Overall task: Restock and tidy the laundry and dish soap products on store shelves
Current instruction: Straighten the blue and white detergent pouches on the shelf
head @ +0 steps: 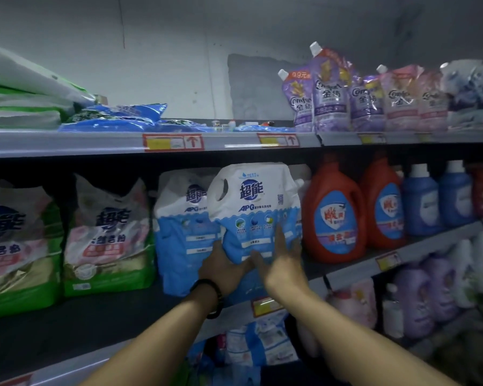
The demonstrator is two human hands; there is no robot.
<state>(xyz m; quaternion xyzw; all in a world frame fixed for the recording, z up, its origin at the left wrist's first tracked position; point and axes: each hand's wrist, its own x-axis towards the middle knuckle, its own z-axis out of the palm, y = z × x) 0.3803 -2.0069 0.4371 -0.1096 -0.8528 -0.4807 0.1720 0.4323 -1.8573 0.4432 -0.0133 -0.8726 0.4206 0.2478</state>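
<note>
The white-and-blue detergent refill pouch [254, 201] is observed upright at centre frame, at the front of the middle shelf [67, 330], just right of a matching pouch [184, 218] and just left of the red detergent jugs [333, 215]. Whether its base is seated on the shelf or carried cannot be told, as the hands cover it. The left hand [223, 271], marked by a dark wristband, is cupped round the lower left corner, with its fingers wrapped under the pouch and grasping it. The right hand [283, 263] is laid flat against the lower front face, fingers [279, 238] straight and spread, pressing rather than gripping. The step is judged to be seating the pouch into its row. Risks noted: the pouch is soft and top-heavy with liquid, so a forward slump off the shelf lip is likely if support is withdrawn before the base sits flat. A sideways push could tip the nearest red jug, since the gap looks narrow. With only one hand actually gripping, a slip is possible on the glossy film. The upper shelf edge [67, 142] sits close above the pouch top, so lifting could snag the handle cut-out.
</note>
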